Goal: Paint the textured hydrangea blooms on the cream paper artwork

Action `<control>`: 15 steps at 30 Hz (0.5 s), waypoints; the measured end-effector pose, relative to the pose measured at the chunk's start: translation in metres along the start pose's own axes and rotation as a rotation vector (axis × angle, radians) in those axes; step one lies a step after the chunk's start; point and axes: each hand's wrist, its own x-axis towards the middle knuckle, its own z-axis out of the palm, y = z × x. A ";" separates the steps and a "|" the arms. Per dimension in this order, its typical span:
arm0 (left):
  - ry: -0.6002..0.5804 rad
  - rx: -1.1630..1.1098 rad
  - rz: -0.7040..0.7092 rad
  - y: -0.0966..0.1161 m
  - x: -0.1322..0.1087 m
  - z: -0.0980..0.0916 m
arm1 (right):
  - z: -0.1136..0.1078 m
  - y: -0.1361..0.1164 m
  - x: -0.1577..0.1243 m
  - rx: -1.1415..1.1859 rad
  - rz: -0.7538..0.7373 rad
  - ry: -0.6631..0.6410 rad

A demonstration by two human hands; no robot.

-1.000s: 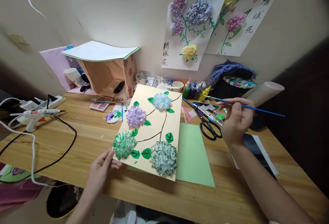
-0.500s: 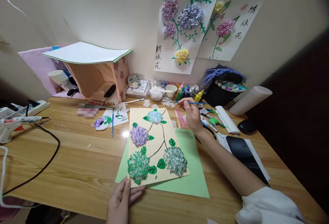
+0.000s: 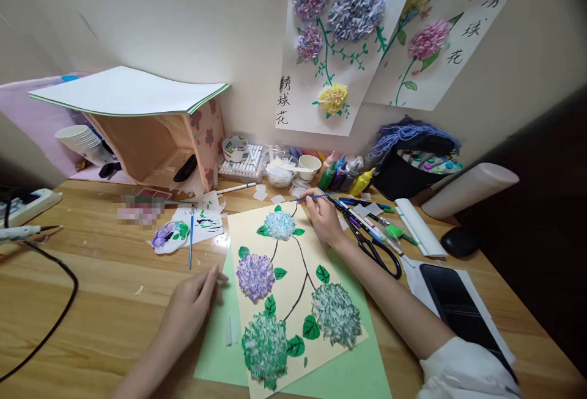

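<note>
A cream sheet with several paper flower balls, green leaves and black stems lies on a green sheet on the wooden table. My right hand rests at the cream sheet's top right corner and is closed on a thin blue paintbrush whose tip points left. My left hand lies on the table at the left edge of the green sheet, fingers curled and pressed together, with nothing visible in them.
Black scissors, pens and paint bottles lie behind my right hand. A paint palette and a second blue brush sit at the left. A glue gun with black cable, a phone and a cardboard box ring the table.
My right hand moved the brush down and left to the cream sheet's top corner. My left hand left the sheet's bottom edge and went to its left side. The view moved closer.
</note>
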 end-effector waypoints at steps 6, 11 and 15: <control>-0.029 0.227 0.245 0.016 0.068 0.007 | 0.012 0.019 -0.002 0.020 0.019 -0.020; -0.019 0.198 0.244 -0.001 0.077 0.013 | 0.015 0.030 -0.009 0.036 0.070 0.002; -0.030 0.179 0.207 -0.006 0.078 0.011 | 0.017 0.034 -0.014 0.037 0.097 0.015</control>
